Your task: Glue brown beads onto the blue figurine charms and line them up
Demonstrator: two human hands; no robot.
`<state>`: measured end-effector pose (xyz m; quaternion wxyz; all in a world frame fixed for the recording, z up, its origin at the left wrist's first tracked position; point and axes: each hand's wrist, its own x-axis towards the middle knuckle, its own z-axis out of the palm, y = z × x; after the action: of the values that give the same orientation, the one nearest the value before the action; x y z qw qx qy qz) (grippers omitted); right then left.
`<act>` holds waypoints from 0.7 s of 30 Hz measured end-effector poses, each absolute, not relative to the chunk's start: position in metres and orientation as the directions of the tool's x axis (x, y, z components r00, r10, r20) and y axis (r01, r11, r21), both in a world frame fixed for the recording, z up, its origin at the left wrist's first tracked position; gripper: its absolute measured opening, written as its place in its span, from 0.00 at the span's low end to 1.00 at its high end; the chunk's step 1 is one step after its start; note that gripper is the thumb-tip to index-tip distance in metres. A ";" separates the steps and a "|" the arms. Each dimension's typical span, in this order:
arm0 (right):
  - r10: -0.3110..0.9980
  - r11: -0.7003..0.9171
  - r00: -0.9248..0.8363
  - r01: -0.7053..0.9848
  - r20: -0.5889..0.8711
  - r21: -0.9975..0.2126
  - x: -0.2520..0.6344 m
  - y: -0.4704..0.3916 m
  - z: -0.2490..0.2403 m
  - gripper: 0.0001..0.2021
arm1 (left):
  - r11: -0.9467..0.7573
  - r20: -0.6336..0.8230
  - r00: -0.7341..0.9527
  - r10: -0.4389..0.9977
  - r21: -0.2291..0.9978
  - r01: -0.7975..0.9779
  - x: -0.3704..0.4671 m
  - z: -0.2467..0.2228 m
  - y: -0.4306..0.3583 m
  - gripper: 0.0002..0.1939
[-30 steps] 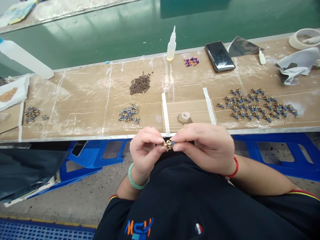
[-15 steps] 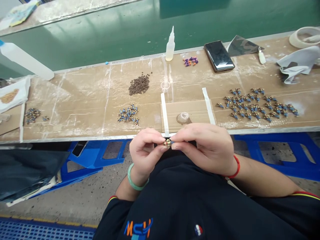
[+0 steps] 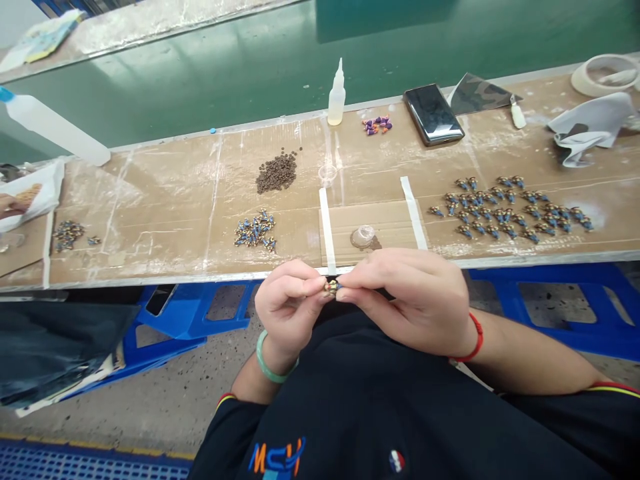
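Between the fingertips of my left hand [image 3: 291, 300] and my right hand [image 3: 413, 300] is a tiny gold and blue figurine [image 3: 332, 287], just off the table's front edge. Both hands are closed in a pinch, one at each end of it. Past my hands a small clear cup [image 3: 363, 236] sits on a cardboard piece [image 3: 345, 219] between two white tape strips. A pile of similar blue and gold figurines [image 3: 255, 231] lies to the left. Many more figurines [image 3: 510, 208] are spread in rows on the right. Behind the left pile is a heap of small brown discs [image 3: 277, 173].
A dropper bottle [image 3: 337, 97] stands at the table's back edge. Near it lie purple and orange pieces [image 3: 377, 125] and a black phone-like device [image 3: 433, 115]. A tape roll [image 3: 583, 80] is at far right. Another person's hand [image 3: 7, 205] shows at the left edge.
The figurine has turned slightly between my fingertips, and both hands stay pinched on it. At the far left, another person's hand has come into view over the white bag.
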<state>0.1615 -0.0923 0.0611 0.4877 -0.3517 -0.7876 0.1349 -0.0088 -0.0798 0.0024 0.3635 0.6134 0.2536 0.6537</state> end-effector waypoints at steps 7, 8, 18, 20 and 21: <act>0.611 0.775 -0.244 0.378 0.753 -0.506 0.151 -0.097 0.059 0.03 | -0.669 0.666 -0.087 0.741 0.721 -0.179 0.002 -0.002 -0.085 0.04; 0.592 0.791 -0.251 0.360 0.766 -0.494 0.151 -0.097 0.059 0.04 | -0.679 0.675 -0.093 0.732 0.713 -0.172 0.003 -0.002 -0.085 0.04; 0.527 0.833 -0.274 0.357 0.805 -0.423 0.152 -0.096 0.062 0.04 | -0.728 0.723 -0.078 0.686 0.681 -0.086 0.001 -0.006 -0.085 0.07; 0.523 0.835 -0.291 0.365 0.801 -0.412 0.152 -0.096 0.062 0.04 | -0.730 0.726 -0.076 0.683 0.678 -0.080 0.001 -0.006 -0.085 0.08; 0.520 0.836 -0.301 0.370 0.800 -0.404 0.153 -0.096 0.062 0.04 | -0.729 0.726 -0.070 0.684 0.679 -0.084 0.001 -0.006 -0.085 0.09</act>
<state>0.1530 -0.0964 0.0619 0.5223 -0.2770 -0.8033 0.0715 0.0007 -0.0848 -0.0064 0.2783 0.6225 0.2411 0.6906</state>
